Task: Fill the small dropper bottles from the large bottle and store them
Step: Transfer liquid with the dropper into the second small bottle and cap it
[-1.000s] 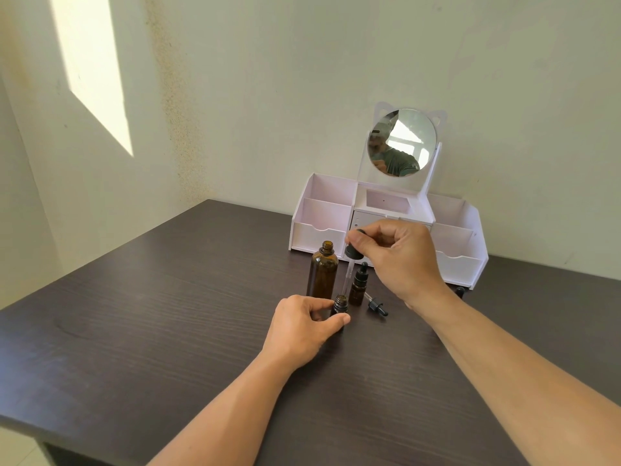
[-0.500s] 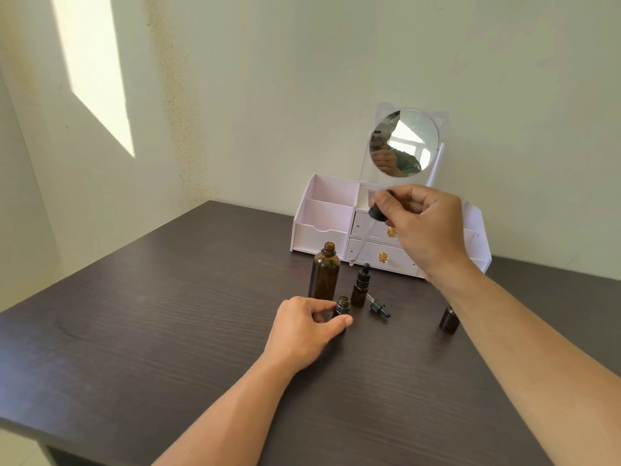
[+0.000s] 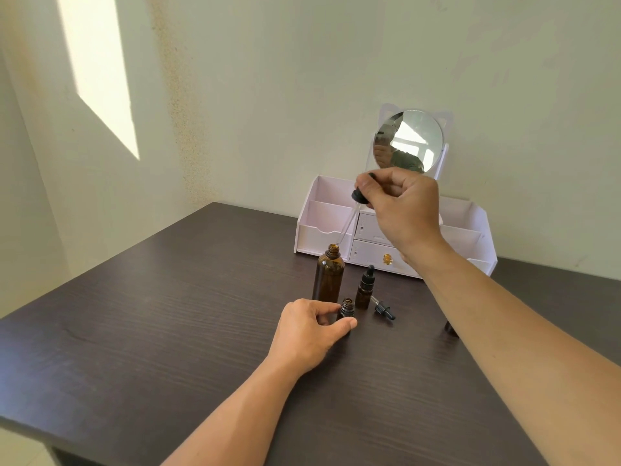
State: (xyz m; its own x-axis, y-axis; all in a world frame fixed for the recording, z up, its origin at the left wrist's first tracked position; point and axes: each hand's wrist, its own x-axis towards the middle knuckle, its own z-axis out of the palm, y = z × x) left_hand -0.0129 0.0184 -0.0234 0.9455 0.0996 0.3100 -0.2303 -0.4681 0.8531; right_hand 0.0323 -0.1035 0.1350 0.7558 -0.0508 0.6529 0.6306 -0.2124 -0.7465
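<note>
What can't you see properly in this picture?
Head view only:
- Small bottle at the right: mostly hidden behind the right forearm.
- Open small bottle: its lower part is covered by the left hand.
- Liquid in the dropper held by the right hand: too thin to tell.
- Big bottle: dark glass hides its level.

Dark wood-grain table [image 3: 141, 331], pale, perhaps stained wall [image 3: 268, 79], sunlight patch [image 3: 100, 68].
</note>
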